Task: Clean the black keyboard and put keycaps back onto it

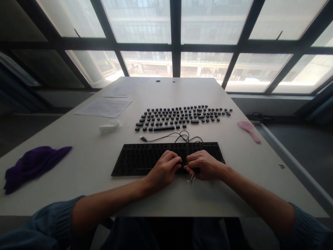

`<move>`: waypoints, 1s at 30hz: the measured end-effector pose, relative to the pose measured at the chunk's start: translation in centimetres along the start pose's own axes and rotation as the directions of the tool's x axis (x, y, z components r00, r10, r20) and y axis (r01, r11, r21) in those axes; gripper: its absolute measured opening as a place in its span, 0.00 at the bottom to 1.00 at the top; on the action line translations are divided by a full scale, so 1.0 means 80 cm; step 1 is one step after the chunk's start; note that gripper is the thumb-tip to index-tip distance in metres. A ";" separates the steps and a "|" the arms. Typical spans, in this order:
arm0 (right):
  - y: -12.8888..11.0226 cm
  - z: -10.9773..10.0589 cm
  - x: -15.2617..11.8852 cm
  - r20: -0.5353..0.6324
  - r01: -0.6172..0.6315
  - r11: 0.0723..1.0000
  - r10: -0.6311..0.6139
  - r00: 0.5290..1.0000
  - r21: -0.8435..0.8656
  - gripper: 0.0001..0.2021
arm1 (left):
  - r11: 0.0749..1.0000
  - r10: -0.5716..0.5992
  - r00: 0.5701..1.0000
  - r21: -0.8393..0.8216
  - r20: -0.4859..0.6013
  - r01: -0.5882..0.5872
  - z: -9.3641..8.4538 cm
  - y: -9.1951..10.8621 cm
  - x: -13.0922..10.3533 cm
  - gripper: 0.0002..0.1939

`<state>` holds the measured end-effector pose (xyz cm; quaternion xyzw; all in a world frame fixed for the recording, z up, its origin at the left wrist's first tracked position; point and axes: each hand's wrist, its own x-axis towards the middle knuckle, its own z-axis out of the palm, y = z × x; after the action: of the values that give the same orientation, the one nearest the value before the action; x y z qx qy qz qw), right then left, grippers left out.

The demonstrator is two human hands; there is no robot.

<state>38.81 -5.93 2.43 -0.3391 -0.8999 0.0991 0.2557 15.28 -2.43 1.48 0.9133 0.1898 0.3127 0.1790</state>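
A black keyboard base [140, 156] lies in front of me, its keycaps mostly off. My left hand [166, 166] rests over its middle with the fingers bent and pressed together; what they pinch, if anything, is hidden. Beside it my right hand [204, 165] is closed around a wire keycap puller [191, 180], whose thin metal loops stick out below the fingers. Both hands' fingertips nearly meet at the keyboard's lower part. Behind the base, loose black keycaps [163, 128] are laid out in rows. The keyboard's cable [161, 138] lies coiled between, its USB plug to the left.
On the left of the white table [85, 180] are a purple cloth [36, 165], a small white object [109, 127] and paper sheets [105, 107]. A pink hairbrush [249, 131] lies near the right edge. Large windows stand behind the table.
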 end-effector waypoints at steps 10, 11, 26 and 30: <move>-0.010 -0.007 0.006 0.016 0.028 0.996 -0.026 1.000 -0.082 0.13 | 0.997 -0.070 0.994 0.008 -0.089 0.071 -0.060 -0.016 0.089 0.05; -0.011 -0.007 0.006 0.017 0.039 0.995 -0.038 0.999 -0.091 0.12 | 0.995 -0.095 0.992 0.013 -0.085 0.096 -0.062 -0.027 0.111 0.06; -0.002 -0.020 0.002 -0.128 0.077 0.993 -0.088 0.988 -0.088 0.14 | 0.932 -0.305 0.927 0.270 0.220 0.242 0.047 -0.137 0.254 0.07; -0.001 -0.020 0.003 -0.123 0.066 0.995 -0.074 0.990 -0.071 0.13 | 0.915 -0.352 0.902 0.296 0.248 0.275 0.045 -0.142 0.256 0.08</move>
<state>39.44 -5.85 3.90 -0.3211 -0.8963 0.0384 0.3034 29.92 15.98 4.03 0.9220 0.3448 0.1122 0.1356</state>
